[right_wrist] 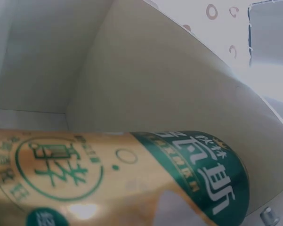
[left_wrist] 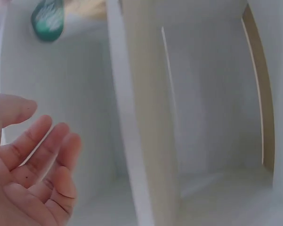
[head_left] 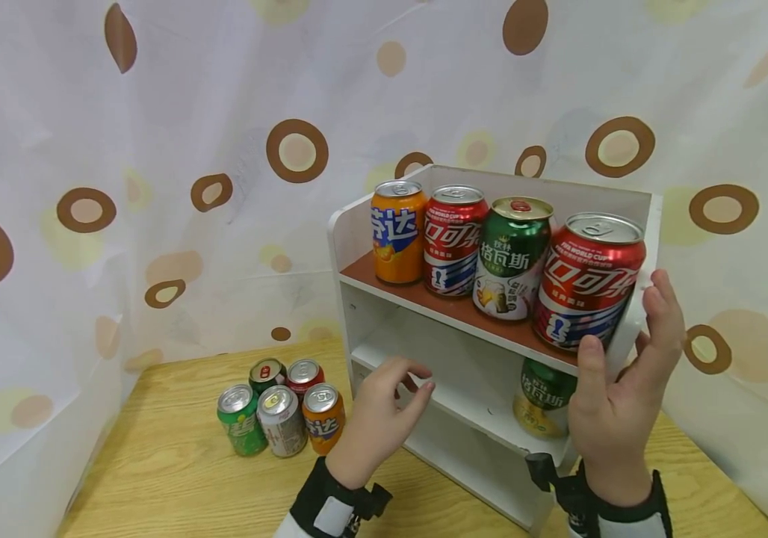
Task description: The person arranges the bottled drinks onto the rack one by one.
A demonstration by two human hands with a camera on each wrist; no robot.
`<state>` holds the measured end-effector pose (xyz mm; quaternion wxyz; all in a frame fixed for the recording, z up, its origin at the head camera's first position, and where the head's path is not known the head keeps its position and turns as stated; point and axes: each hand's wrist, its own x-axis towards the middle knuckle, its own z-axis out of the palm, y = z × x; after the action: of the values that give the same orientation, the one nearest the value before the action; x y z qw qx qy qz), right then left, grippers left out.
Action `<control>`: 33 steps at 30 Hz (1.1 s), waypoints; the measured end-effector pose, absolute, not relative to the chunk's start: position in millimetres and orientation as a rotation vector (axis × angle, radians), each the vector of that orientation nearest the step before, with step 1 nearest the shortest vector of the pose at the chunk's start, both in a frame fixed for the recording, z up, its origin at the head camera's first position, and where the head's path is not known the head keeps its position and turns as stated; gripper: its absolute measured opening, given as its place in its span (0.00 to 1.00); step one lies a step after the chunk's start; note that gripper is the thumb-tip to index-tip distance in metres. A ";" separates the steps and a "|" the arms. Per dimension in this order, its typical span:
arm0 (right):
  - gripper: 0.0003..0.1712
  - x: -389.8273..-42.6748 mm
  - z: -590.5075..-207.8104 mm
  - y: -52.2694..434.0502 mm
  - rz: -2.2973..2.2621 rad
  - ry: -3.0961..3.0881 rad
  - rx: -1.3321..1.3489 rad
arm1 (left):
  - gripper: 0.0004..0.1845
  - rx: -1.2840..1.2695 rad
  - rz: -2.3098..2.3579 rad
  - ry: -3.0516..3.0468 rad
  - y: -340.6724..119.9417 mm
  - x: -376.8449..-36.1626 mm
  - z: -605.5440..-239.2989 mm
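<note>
Along the brown top board of a white shelf unit (head_left: 441,448) stand an orange soda can (head_left: 398,239), a red cola can (head_left: 453,246), a green-and-white can (head_left: 513,261) and another red cola can (head_left: 589,284). My right hand (head_left: 622,407) is at the unit's right side, thumb up near the base of the right-hand cola can, fingers extended by the side panel. A green-and-gold can (head_left: 542,403) stands on the middle shelf, filling much of the right wrist view (right_wrist: 84,174). In front of the middle shelf, my left hand (head_left: 380,411) hangs loosely curled, holding nothing.
Left of the unit, several cans stand bunched on the wooden table (head_left: 175,456): a green can (head_left: 241,426), a silver can (head_left: 282,426), an orange can (head_left: 323,422), a red can (head_left: 305,377) and a dark can (head_left: 267,377). A patterned sheet (head_left: 223,112) hangs behind.
</note>
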<state>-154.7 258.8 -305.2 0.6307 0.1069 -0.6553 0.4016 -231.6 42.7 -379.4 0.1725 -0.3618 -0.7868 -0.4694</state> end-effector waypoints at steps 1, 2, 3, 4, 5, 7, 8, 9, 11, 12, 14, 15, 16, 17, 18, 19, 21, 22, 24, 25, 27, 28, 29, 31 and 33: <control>0.28 -154.8 -305.4 258.9 0.918 -1.502 0.243 | 0.06 -1.000 -1.334 -2.239 37.2 -231.9 -379.6; 0.28 -154.9 -305.6 259.0 0.916 -1.504 0.243 | 0.06 -0.966 -1.335 -2.253 31.8 -232.4 -379.9; 0.28 -155.2 -305.7 259.1 0.918 -1.503 0.245 | 0.06 -0.930 -1.333 -2.268 26.4 -233.0 -380.4; 0.28 -155.3 -305.7 259.2 0.917 -1.504 0.246 | 0.06 -0.892 -1.326 -2.281 20.9 -233.8 -380.8; 0.28 -155.4 -305.7 259.3 0.918 -1.503 0.247 | 0.06 -0.851 -1.317 -2.296 15.5 -235.0 -381.7; 0.28 -155.6 -305.7 259.4 0.918 -1.502 0.250 | 0.07 -0.769 -1.278 -2.324 5.0 -238.4 -383.5; 0.28 -155.6 -305.7 259.5 0.916 -1.503 0.250 | 0.07 -0.733 -1.260 -2.340 -0.1 -240.4 -384.4; 0.28 -155.6 -305.6 259.6 0.915 -1.503 0.248 | 0.08 -0.697 -1.243 -2.357 -5.0 -242.4 -385.4; 0.28 -155.4 -305.6 259.9 0.913 -1.503 0.244 | 0.11 -0.628 -1.206 -2.393 -13.7 -246.6 -388.3; 0.28 -155.3 -305.7 260.0 0.912 -1.505 0.242 | 0.12 -0.594 -1.189 -2.414 -17.6 -248.5 -389.8; 0.27 -155.0 -306.0 260.0 0.911 -1.509 0.239 | 0.15 -0.527 -1.161 -2.464 -24.7 -251.6 -393.3; 0.27 -154.9 -306.1 260.0 0.912 -1.509 0.239 | 0.17 -0.495 -1.143 -2.488 -27.8 -252.8 -395.2; 0.27 -154.9 -306.2 260.0 0.913 -1.510 0.239 | 0.18 -0.471 -1.123 -2.507 -30.6 -253.9 -397.4; 0.27 -154.9 -306.2 259.9 0.914 -1.509 0.239 | 0.18 -0.450 -1.103 -2.524 -33.1 -254.7 -399.6; 0.27 -154.8 -306.3 259.9 0.916 -1.510 0.238 | 0.19 -0.436 -1.088 -2.538 -35.5 -255.4 -401.9; 0.27 -154.9 -306.2 260.0 0.918 -1.507 0.239 | 0.20 -0.431 -1.066 -2.549 -37.5 -256.1 -404.3; 0.27 -154.9 -306.2 260.1 0.921 -1.505 0.237 | 0.21 -0.420 -1.037 -2.571 -40.6 -257.1 -409.1; 0.27 -154.8 -306.2 260.1 0.922 -1.504 0.236 | 0.21 -0.417 -1.030 -2.583 -41.8 -257.5 -411.3; 0.27 -154.8 -306.4 260.2 0.924 -1.503 0.235 | 0.23 -0.410 -1.011 -2.608 -43.5 -259.2 -416.3; 0.27 -154.8 -306.4 260.2 0.923 -1.503 0.234 | 0.24 -0.405 -1.004 -2.623 -44.0 -260.0 -418.8; 0.27 -154.7 -306.7 260.1 0.924 -1.505 0.232 | 0.25 -0.396 -0.993 -2.651 -44.4 -261.9 -423.5; 0.27 -154.8 -306.8 260.1 0.924 -1.506 0.232 | 0.26 -0.394 -0.984 -2.661 -44.4 -262.9 -425.7; 0.27 -154.8 -306.8 260.0 0.924 -1.506 0.232 | 0.27 -0.396 -0.974 -2.667 -44.4 -263.9 -428.1; 0.27 -154.9 -306.7 259.9 0.923 -1.509 0.231 | 0.27 -0.398 -0.963 -2.677 -43.9 -264.7 -430.8; 0.27 -155.0 -306.9 260.0 0.921 -1.512 0.231 | 0.28 -0.403 -0.947 -2.681 -43.4 -264.8 -432.5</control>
<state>-155.0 260.0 -306.9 0.6272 0.1007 -0.6595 0.4018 -264.8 -43.4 -432.5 0.1346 -0.1391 -0.9250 -0.3269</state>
